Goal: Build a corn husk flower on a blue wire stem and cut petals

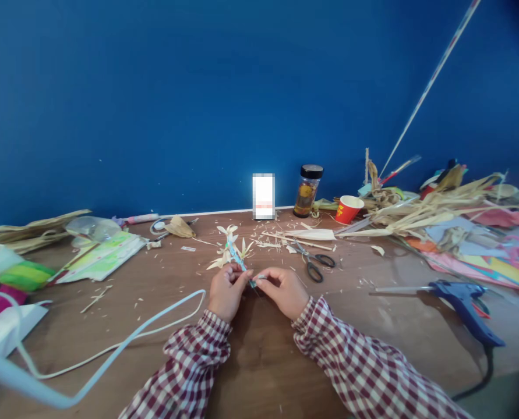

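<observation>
at the left of the brown table [259, 372], a pale cord [27, 381] loops toward the person; right of it, the left hand [224, 295] holds a small flower-like piece [233, 249], pale petals on a blue-wrapped stem, just above the tabletop near the middle. the step in hand looks like binding or finishing the stem's lower end, and the next move probably calls for a steady left grip while the right fingers work that end round. the left thumb and forefinger are closed in a pinch about the stem, with no gap to see. just beside it, the right hand [286, 291] has thumb and forefinger brought together at the lower tip (whether on the stem itself or a loose strip end is too small to tell). farther right lie black-handled scissors [315, 271], then a blue glue gun [462, 308], both untouched.
</observation>
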Action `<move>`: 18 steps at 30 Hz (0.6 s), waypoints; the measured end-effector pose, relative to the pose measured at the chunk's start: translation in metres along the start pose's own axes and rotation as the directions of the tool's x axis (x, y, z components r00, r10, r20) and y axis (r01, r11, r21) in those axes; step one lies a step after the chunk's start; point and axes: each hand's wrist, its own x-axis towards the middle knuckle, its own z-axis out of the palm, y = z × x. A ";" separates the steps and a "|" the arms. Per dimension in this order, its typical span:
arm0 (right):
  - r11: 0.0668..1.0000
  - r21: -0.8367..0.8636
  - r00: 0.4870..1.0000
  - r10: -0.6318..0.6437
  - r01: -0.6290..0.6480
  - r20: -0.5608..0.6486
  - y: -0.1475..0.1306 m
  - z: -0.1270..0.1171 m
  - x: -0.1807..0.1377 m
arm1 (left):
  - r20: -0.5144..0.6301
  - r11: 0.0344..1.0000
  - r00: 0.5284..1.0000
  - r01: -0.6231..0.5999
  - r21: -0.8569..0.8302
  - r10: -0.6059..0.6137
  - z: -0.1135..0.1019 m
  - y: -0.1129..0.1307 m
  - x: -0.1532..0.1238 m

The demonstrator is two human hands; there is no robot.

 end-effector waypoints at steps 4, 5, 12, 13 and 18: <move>0.996 0.038 0.997 0.079 -0.079 0.003 0.006 0.001 0.002 | 0.010 1.000 1.000 -0.017 0.018 0.017 -0.001 -0.005 0.000; 0.992 0.063 0.994 0.109 -0.110 0.014 0.006 0.001 0.002 | 0.008 1.000 1.000 -0.020 0.019 0.020 -0.001 -0.006 0.000; 0.982 0.156 0.994 0.095 -0.102 0.055 0.006 0.002 0.001 | -0.017 0.999 0.999 -0.032 -0.001 0.032 0.000 -0.005 -0.003; 0.982 0.158 0.994 0.095 -0.101 0.045 0.007 0.002 0.001 | -0.013 1.000 0.999 -0.030 0.005 0.030 0.000 -0.004 -0.003; 0.943 0.291 0.986 0.159 -0.163 0.038 0.009 0.004 0.004 | -0.007 0.998 1.000 -0.005 -0.060 0.004 0.003 0.000 -0.005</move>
